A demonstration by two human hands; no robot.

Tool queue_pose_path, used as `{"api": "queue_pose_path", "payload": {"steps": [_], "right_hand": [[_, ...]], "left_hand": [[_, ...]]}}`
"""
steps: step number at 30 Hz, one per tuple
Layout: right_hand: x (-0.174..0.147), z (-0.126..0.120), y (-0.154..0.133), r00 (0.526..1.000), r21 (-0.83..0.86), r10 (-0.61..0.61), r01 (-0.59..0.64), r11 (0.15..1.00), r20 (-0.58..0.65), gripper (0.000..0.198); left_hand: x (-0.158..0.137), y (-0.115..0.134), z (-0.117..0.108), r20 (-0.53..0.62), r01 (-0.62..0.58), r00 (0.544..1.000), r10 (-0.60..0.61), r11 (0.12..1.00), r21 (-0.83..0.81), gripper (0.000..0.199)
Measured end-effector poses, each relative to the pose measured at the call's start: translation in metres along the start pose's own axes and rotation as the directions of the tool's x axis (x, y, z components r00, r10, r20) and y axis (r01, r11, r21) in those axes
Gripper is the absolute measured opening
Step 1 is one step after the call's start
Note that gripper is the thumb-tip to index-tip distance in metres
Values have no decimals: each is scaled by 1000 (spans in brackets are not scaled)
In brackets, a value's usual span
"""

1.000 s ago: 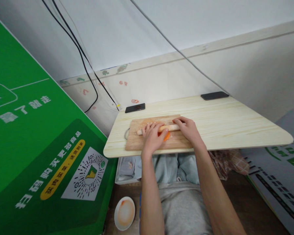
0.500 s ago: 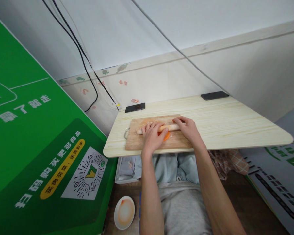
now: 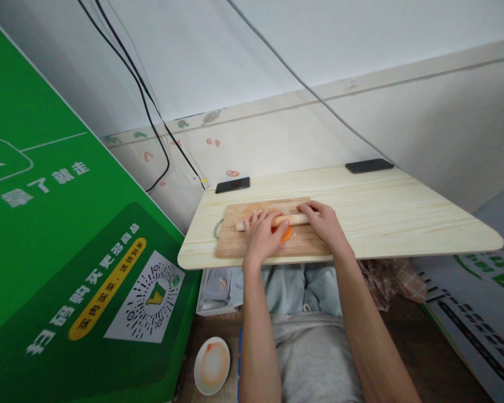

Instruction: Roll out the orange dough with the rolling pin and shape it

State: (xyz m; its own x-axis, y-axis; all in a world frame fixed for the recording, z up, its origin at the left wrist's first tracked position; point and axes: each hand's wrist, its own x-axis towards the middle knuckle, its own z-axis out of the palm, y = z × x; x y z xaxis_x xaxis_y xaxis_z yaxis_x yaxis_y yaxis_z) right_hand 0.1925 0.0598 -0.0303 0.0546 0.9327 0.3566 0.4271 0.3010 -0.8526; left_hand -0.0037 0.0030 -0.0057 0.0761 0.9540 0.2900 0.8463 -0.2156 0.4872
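A pale wooden rolling pin (image 3: 293,219) lies across a wooden cutting board (image 3: 231,246). My left hand (image 3: 264,232) rests over its left part, fingers across the top and thumb on the near side. Around the right end is my right hand (image 3: 324,224), its fingers curled over the wood. Flat orange dough (image 3: 286,235) sticks out from beneath the pin on the near side, between the hands; the rest of it is hidden. Orange smears and pale crumbs mark the board behind the pin.
The board sits near the front edge of a light wood-grain table (image 3: 395,218). Two dark phones, one at the back left (image 3: 232,185) and one at the back right (image 3: 369,165), lie by the wall. A stained white plate (image 3: 212,365) is lower down, left of my legs. A green panel (image 3: 88,235) stands at left.
Both hands keep their places on the rolling pin, with hardly any movement visible. The whole view has shifted very slightly.
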Motion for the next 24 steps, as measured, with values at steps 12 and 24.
{"api": "queue_pose_path", "payload": {"steps": [12,24], "right_hand": [[0,0,1,1000,2,-7,7,1000,-3,28],[0,1,1,1000,6,0,0,1000,-8,28]], "left_hand": [[0,1,-1,6,3,1000,-3,1000,6,29],[0,0,1,-5,4,1000,-4,1000,-13,29]]}}
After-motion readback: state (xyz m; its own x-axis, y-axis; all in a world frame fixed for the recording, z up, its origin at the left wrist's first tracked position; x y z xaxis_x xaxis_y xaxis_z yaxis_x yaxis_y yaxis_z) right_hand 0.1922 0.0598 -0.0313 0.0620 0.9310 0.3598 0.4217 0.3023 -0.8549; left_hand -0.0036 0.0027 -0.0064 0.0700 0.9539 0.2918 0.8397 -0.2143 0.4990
